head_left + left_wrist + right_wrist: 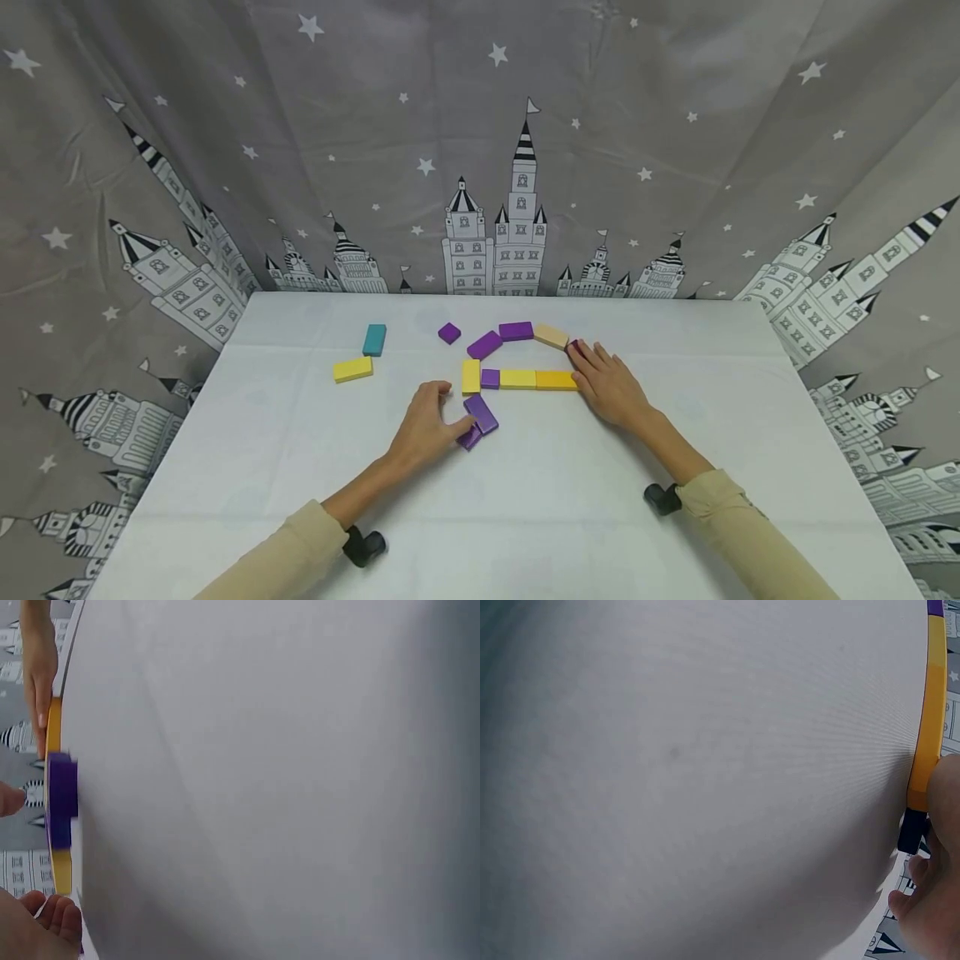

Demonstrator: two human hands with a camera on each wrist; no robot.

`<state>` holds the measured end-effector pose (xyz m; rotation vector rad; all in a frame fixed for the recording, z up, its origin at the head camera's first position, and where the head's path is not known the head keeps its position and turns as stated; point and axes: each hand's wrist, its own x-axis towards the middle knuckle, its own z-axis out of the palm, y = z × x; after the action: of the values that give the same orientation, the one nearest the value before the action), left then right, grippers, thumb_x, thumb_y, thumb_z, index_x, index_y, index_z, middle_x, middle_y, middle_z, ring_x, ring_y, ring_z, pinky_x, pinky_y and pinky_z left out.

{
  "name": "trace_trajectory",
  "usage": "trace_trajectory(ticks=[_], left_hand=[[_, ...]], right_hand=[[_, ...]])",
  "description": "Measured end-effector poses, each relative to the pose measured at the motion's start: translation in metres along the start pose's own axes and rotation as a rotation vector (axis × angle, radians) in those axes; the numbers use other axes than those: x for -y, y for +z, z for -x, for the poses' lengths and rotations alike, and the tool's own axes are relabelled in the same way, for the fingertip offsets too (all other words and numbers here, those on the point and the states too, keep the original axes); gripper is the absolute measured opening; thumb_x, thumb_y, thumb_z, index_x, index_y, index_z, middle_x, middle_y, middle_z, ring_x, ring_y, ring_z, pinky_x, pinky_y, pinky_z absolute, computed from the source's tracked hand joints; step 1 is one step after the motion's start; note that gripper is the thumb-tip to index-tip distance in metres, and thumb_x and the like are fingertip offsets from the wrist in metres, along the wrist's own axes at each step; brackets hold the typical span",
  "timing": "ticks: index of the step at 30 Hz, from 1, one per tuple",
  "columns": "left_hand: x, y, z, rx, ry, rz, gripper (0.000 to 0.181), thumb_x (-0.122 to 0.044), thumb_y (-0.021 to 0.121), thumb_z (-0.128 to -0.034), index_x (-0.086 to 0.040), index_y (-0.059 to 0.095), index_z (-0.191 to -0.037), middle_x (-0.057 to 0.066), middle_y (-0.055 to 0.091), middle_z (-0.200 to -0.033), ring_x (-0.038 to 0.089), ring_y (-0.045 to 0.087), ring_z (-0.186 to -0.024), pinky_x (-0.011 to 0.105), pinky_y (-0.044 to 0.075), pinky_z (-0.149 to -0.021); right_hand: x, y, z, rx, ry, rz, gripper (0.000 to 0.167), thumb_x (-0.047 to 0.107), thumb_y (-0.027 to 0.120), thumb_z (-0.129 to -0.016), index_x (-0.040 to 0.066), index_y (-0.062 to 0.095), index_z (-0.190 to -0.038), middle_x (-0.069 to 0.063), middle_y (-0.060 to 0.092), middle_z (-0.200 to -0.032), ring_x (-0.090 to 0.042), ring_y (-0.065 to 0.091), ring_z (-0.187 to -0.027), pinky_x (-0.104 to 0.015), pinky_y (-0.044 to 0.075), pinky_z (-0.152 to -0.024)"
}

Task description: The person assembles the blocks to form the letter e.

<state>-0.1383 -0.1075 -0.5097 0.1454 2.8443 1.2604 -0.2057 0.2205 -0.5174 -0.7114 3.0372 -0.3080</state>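
Note:
In the head view my left hand (pixel 426 429) has its thumb and fingers spread apart. Its thumb tip lies at or just over a small purple block (pixel 470 438), beside a longer purple block (pixel 482 414); contact is unclear. The left wrist view has purple blocks (pixel 61 799) between thumb and fingers. My right hand (pixel 611 387) lies palm down with extended fingers at a mostly covered purple block and the right end of an orange block (pixel 555 380). In the right wrist view this hand (pixel 934 892) partly hides a dark block (pixel 911 831).
A yellow block (pixel 471 377), small purple block (pixel 490 379) and yellow block (pixel 517 379) adjoin the orange one. Behind them, purple blocks (pixel 485 344) (pixel 516 332) and a tan block (pixel 551 336) form an arc. Further left lie purple (pixel 449 333), teal (pixel 374 340) and yellow (pixel 352 369) blocks.

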Motion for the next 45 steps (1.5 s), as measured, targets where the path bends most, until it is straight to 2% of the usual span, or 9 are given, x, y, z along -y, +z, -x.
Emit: trace_trajectory(ticks=[9, 12, 15, 18, 23, 28, 33, 40, 45], left_hand=[[0.036, -0.051, -0.014, -0.184, -0.094, 0.006, 0.067, -0.026, 0.075, -0.0890, 0.011, 0.043, -0.135, 0.027, 0.049, -0.130, 0.039, 0.049, -0.118, 0.050, 0.043, -0.101], [0.049, -0.068, -0.016, -0.258, -0.132, -0.024, 0.068, -0.026, 0.074, -0.0896, 0.014, 0.042, -0.135, 0.030, 0.046, -0.130, 0.042, 0.044, -0.120, 0.053, 0.041, -0.100], [0.059, -0.081, -0.017, -0.314, -0.181, -0.066, 0.069, -0.026, 0.073, -0.0898, 0.016, 0.042, -0.135, 0.032, 0.043, -0.129, 0.043, 0.041, -0.119, 0.055, 0.039, -0.098], [0.068, -0.090, -0.018, -0.338, -0.233, -0.086, 0.070, -0.027, 0.072, -0.0895, 0.016, 0.042, -0.134, 0.032, 0.042, -0.127, 0.042, 0.042, -0.115, 0.056, 0.041, -0.095], [0.075, -0.097, -0.021, -0.325, -0.272, -0.079, 0.072, -0.029, 0.072, -0.0893, 0.019, 0.041, -0.133, 0.034, 0.043, -0.123, 0.043, 0.044, -0.111, 0.057, 0.042, -0.094], [0.078, -0.096, -0.026, -0.292, -0.283, -0.083, 0.074, -0.030, 0.071, -0.0897, 0.020, 0.040, -0.135, 0.035, 0.043, -0.125, 0.044, 0.044, -0.113, 0.057, 0.041, -0.097], [0.082, -0.095, -0.033, -0.294, -0.289, -0.091, 0.077, -0.031, 0.072, -0.0883, 0.020, 0.040, -0.136, 0.035, 0.044, -0.124, 0.044, 0.044, -0.112, 0.057, 0.043, -0.094], [0.082, -0.096, -0.035, -0.272, -0.312, -0.124, 0.075, -0.027, 0.071, -0.0864, 0.018, 0.039, -0.137, 0.035, 0.043, -0.121, 0.046, 0.039, -0.114, 0.057, 0.041, -0.090], [0.081, -0.098, -0.035, -0.266, -0.325, -0.109, 0.075, -0.022, 0.068, -0.0847, 0.019, 0.036, -0.139, 0.036, 0.040, -0.124, 0.048, 0.037, -0.117, 0.058, 0.040, -0.093]], right_hand=[[0.000, 0.000, -0.001, 0.017, 0.012, -0.009, 0.055, 0.031, 0.042, -0.107, 0.007, 0.032, -0.156, -0.016, 0.028, -0.160, -0.043, 0.024, -0.145, -0.064, 0.024, -0.112], [-0.001, 0.000, -0.001, 0.021, 0.014, -0.007, 0.055, 0.031, 0.042, -0.107, 0.008, 0.032, -0.156, -0.016, 0.028, -0.160, -0.043, 0.024, -0.145, -0.064, 0.024, -0.112], [-0.001, 0.001, 0.000, 0.012, 0.005, -0.005, 0.055, 0.030, 0.044, -0.106, 0.007, 0.033, -0.155, -0.017, 0.029, -0.159, -0.044, 0.025, -0.144, -0.065, 0.025, -0.111], [-0.002, 0.001, 0.000, 0.015, 0.009, -0.002, 0.055, 0.031, 0.043, -0.107, 0.008, 0.033, -0.156, -0.016, 0.029, -0.160, -0.044, 0.025, -0.144, -0.064, 0.024, -0.111], [-0.001, 0.001, 0.000, 0.022, 0.016, -0.002, 0.056, 0.032, 0.043, -0.107, 0.008, 0.032, -0.156, -0.015, 0.028, -0.160, -0.043, 0.024, -0.145, -0.064, 0.024, -0.112], [-0.001, 0.002, -0.001, 0.015, 0.011, -0.001, 0.056, 0.031, 0.044, -0.106, 0.008, 0.032, -0.156, -0.015, 0.028, -0.160, -0.043, 0.024, -0.145, -0.064, 0.024, -0.112], [-0.002, 0.003, -0.002, 0.024, 0.016, 0.001, 0.056, 0.032, 0.042, -0.107, 0.009, 0.031, -0.157, -0.015, 0.027, -0.161, -0.042, 0.023, -0.145, -0.063, 0.023, -0.112], [-0.002, 0.002, -0.001, 0.028, 0.019, 0.001, 0.057, 0.033, 0.043, -0.107, 0.009, 0.031, -0.157, -0.014, 0.026, -0.161, -0.042, 0.023, -0.145, -0.063, 0.023, -0.112], [-0.002, 0.002, -0.001, 0.023, 0.018, -0.004, 0.057, 0.033, 0.043, -0.106, 0.010, 0.031, -0.157, -0.014, 0.027, -0.161, -0.042, 0.023, -0.145, -0.063, 0.023, -0.112]])
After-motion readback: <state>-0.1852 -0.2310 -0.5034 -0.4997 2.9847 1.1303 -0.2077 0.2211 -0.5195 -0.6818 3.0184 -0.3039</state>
